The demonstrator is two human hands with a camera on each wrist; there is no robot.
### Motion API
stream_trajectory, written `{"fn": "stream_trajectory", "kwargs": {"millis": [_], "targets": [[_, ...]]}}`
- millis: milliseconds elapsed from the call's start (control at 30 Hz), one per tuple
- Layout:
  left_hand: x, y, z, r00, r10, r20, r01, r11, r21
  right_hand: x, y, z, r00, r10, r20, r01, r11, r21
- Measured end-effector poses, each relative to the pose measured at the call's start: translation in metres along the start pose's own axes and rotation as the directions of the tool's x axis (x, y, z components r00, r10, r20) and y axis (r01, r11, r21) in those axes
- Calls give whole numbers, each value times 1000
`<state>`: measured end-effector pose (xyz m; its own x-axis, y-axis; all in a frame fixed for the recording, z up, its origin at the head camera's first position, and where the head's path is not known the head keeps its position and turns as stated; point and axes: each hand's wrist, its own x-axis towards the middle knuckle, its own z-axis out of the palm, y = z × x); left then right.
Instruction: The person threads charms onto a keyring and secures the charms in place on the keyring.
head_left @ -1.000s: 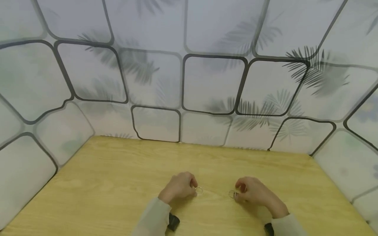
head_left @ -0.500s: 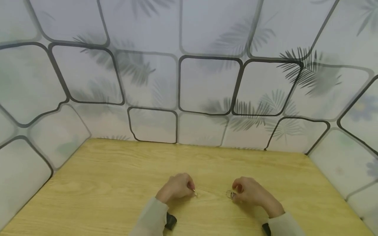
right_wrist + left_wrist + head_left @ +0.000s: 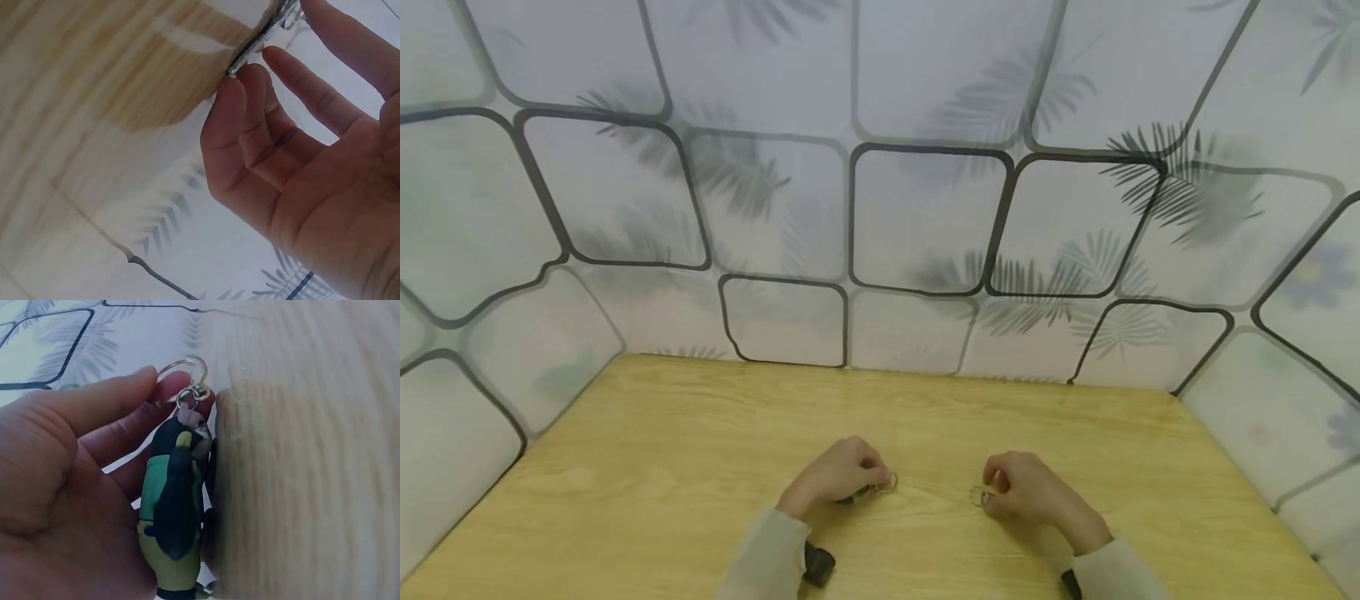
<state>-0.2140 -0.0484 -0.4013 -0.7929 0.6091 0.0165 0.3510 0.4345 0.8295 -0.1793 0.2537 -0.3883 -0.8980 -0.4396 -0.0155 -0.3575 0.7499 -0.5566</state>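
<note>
In the left wrist view, a keychain figurine (image 3: 172,500) with a green top, a dark arm and khaki lower part hangs from a metal key ring (image 3: 199,365). My left hand (image 3: 69,462) pinches that ring between thumb and fingers, and the figurine lies along the fingers, close to the wooden table. From the head view, my left hand (image 3: 838,475) is left of my right hand (image 3: 1037,496). The right hand's fingertips hold a small metal ring (image 3: 979,497) with a shiny metal piece. In the right wrist view, only part of this metal piece (image 3: 259,42) shows.
A yellow wood-grain table (image 3: 715,433) spans the space beneath both hands. Pale walls (image 3: 925,217) with dark outlined blocks and leaf prints enclose its back and sides. A dark strap piece (image 3: 818,565) sits at the left wrist.
My left hand has turned slightly and shifted a little left; a dark part of the figurine now shows beneath it. The right hand keeps its grip, and the head view has panned slightly.
</note>
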Motion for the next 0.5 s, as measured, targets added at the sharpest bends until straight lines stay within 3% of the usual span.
{"fn": "stream_trajectory", "kwargs": {"millis": [233,500], "targets": [[-2,-4,-2,1000,24,19,-23,996,-90,5,-3,7,999,-52,-15,52,998,-32],[-3,-4,-10,995,53,85,-30,966,-255,6,-6,6,999,-41,-35,39,998,-47]]}}
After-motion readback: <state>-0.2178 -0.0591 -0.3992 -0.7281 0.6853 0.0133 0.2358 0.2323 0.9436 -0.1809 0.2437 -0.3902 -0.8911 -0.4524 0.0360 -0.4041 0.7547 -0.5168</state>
